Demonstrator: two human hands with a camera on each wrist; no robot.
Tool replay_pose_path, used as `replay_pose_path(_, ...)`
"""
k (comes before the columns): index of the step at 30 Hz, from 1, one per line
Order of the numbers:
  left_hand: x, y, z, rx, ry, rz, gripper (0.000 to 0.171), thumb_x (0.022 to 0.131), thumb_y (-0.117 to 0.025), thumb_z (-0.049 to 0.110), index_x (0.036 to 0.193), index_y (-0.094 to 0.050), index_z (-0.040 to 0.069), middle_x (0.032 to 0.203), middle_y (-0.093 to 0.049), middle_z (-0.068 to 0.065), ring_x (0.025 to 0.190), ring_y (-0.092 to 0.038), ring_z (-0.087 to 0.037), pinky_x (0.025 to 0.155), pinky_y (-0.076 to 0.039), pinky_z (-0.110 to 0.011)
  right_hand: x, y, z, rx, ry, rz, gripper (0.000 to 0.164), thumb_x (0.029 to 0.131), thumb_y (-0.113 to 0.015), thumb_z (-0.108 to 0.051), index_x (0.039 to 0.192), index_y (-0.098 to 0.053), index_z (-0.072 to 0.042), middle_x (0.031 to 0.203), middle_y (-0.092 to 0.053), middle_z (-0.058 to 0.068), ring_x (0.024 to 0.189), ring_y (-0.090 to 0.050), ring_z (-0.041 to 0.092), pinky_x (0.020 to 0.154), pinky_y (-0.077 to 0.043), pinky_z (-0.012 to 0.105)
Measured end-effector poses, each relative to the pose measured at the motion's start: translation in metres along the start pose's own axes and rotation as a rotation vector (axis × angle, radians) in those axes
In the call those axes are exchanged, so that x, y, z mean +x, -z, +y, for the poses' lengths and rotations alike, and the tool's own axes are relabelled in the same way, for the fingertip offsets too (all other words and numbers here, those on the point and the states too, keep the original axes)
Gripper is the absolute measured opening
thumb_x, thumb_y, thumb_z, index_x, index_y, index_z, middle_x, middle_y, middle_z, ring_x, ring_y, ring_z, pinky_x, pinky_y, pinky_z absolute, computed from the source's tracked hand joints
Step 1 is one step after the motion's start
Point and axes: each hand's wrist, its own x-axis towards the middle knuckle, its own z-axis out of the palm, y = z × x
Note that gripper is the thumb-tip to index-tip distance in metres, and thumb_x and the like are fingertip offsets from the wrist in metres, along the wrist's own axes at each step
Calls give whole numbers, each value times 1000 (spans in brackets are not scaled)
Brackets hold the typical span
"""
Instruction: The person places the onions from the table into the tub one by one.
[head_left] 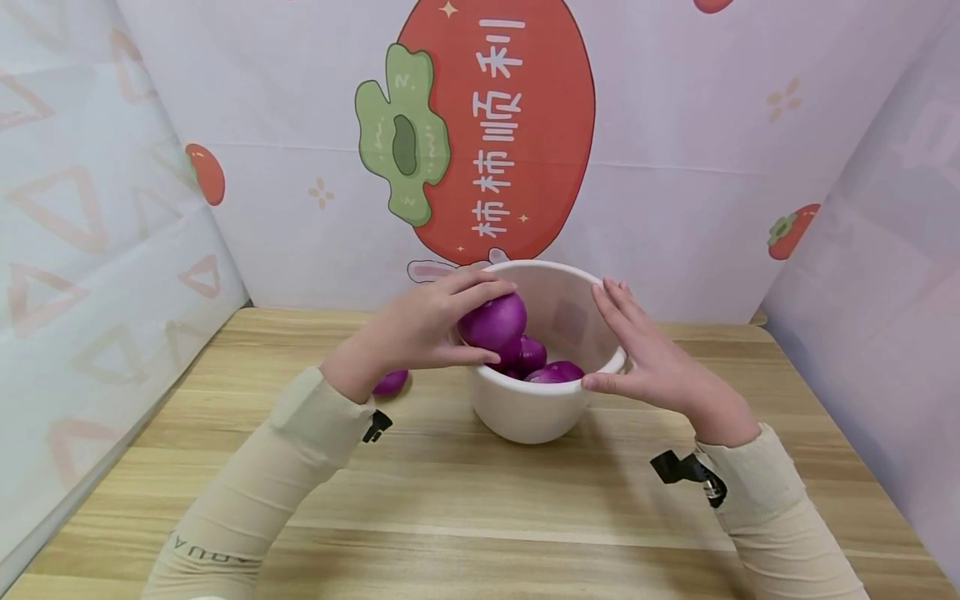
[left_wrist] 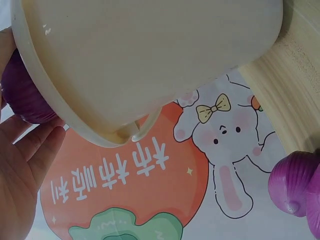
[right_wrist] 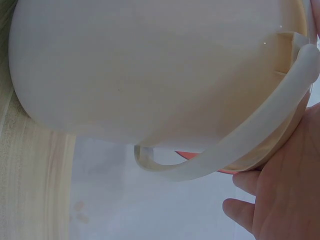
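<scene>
My left hand (head_left: 420, 325) holds a purple onion (head_left: 495, 322) at the left rim of a white bucket (head_left: 525, 412), fingers over its top and thumb on the near side. The left wrist view shows the held onion (left_wrist: 25, 92) beside the bucket's lip, partly hidden by the fingers. Inside the bucket lie more purple onions (head_left: 557, 372); their full number is hidden. On the bucket's right rim rests my right hand (head_left: 660, 362), fingers extended at the far side and thumb near the front. The bucket's curved handle (right_wrist: 240, 130) hangs outside, next to that hand.
Left of the bucket, another purple onion (head_left: 391, 382) lies on the wooden table (head_left: 480, 508), half hidden by the left wrist. The left wrist view shows two onions (left_wrist: 292, 182) there. A printed cloth (head_left: 675, 233) stands behind the table, with cloth walls at both sides.
</scene>
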Motion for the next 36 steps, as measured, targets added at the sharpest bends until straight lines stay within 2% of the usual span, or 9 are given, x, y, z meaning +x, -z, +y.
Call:
replay_pose_path(6,-2,-1,-1,27,54,-58,73,82,-80,43,143,-52,13,139,-57,-8,130,-55,-22,103,-53,-37,0,0,0,5,-3,-5,113,82,-77,-49,161,-2,-19,169,8,4,155,11,36,112,-17,75)
replay_pose_path(10,-5,-1,-3,49,67,-89,74,85,-77,45,146,-50,14,141,-57,-7,132,-53,-21,106,-50,-39,0,0,-1,3,-7,-8,113,82,-77,-49,161,-2,-20,169,8,4,155,11,35,112,-17,76)
replay_pose_path(19,-13,-1,-3,80,54,-81,70,89,-69,50,146,-49,15,146,-54,-6,140,-46,-24,113,-42,-46,0,0,-1,-2,-9,-7,113,82,-77,-49,161,-2,-20,169,8,3,155,12,33,112,-17,76)
replay_pose_path(27,-17,-1,-1,175,50,-122,78,89,-63,60,152,-41,21,159,-39,-5,153,-24,-27,118,-35,-52,0,0,-2,-13,-10,-3,113,82,-77,-49,161,-2,-18,169,8,4,155,11,34,112,-18,76)
replay_pose_path(32,-21,1,2,228,108,-160,85,87,-58,68,157,-29,31,166,-23,2,156,-11,-24,118,-25,-64,0,1,-2,-8,-16,-6,113,82,-77,-49,161,-2,-17,169,8,4,155,12,33,112,-18,76)
replay_pose_path(36,-25,3,3,241,150,-171,92,83,-59,74,158,-20,38,168,-12,7,157,-3,-22,119,-17,-67,0,1,-2,-4,-20,-10,113,82,-76,-50,161,-2,-18,169,9,4,155,12,33,112,-18,76)
